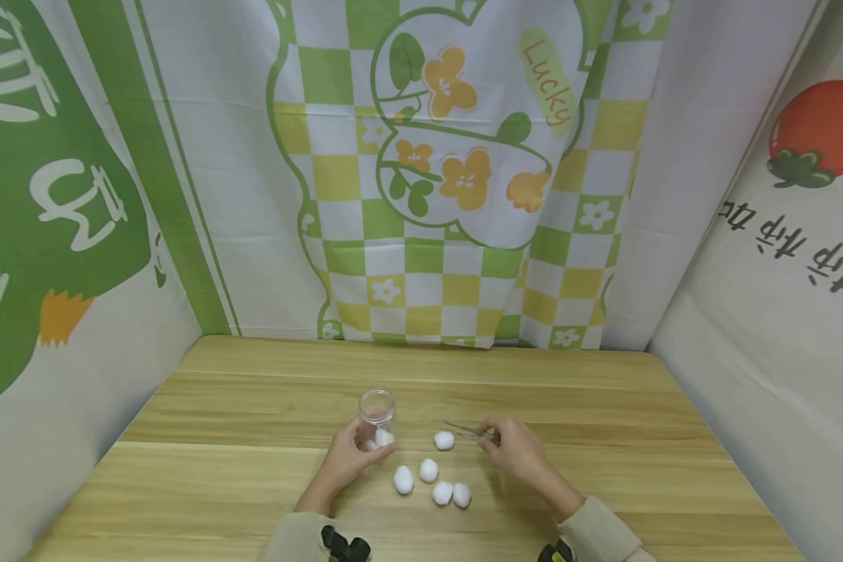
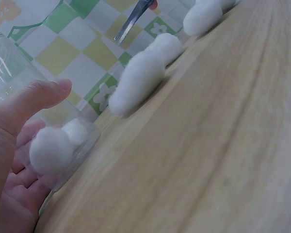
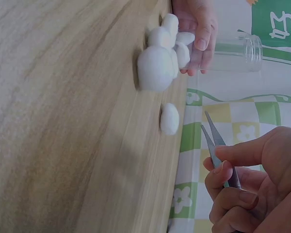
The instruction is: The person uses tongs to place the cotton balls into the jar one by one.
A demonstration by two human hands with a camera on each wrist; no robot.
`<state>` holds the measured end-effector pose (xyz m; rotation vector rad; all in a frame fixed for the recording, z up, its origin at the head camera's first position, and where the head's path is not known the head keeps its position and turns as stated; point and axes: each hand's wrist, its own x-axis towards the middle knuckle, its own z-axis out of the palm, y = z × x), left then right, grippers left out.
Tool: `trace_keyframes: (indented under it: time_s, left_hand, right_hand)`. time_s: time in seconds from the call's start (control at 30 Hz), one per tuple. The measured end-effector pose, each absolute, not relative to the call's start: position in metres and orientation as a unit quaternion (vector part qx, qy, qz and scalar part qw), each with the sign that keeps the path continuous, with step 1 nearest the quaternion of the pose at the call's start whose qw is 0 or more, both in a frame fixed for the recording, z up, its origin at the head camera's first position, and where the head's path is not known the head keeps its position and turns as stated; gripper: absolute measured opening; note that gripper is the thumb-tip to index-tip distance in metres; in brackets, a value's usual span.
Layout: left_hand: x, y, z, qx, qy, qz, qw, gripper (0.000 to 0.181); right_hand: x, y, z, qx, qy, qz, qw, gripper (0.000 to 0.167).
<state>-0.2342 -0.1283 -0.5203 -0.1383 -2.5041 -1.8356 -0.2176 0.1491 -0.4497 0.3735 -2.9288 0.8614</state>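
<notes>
My left hand [image 1: 345, 462] grips a clear jar [image 1: 377, 410] standing upright on the table, fingers and thumb round its lower part. White cotton balls lie at the bottom of the jar [image 2: 0, 63], seen past the thumb in the left wrist view. My right hand [image 1: 518, 450] pinches metal tweezers [image 3: 214, 143], whose tips stand apart with nothing between them. Just left of the tips, in the head view, a cotton ball [image 1: 444, 441] lies on the table. In the right wrist view that single ball [image 3: 169, 119] lies apart from the others.
Several more cotton balls lie nearer the front, among them one by the left thumb [image 1: 403, 480], one beside it [image 1: 428, 471] and a touching pair [image 1: 442, 492]. The wooden table [image 1: 253, 390] ends at a patterned cloth [image 1: 421, 273], with cloth walls at both sides.
</notes>
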Motion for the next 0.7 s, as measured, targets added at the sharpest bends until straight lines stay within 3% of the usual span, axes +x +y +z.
trace_keyframes:
  time_s: [0.7]
  left_hand:
    - [-0.2330,-0.1282,-0.5195,-0.051,-0.813,-0.580,0.019,0.058]
  right_hand:
    - [-0.2229,0.1521,-0.4579,0.087,-0.962,0.260,0.012,0.014]
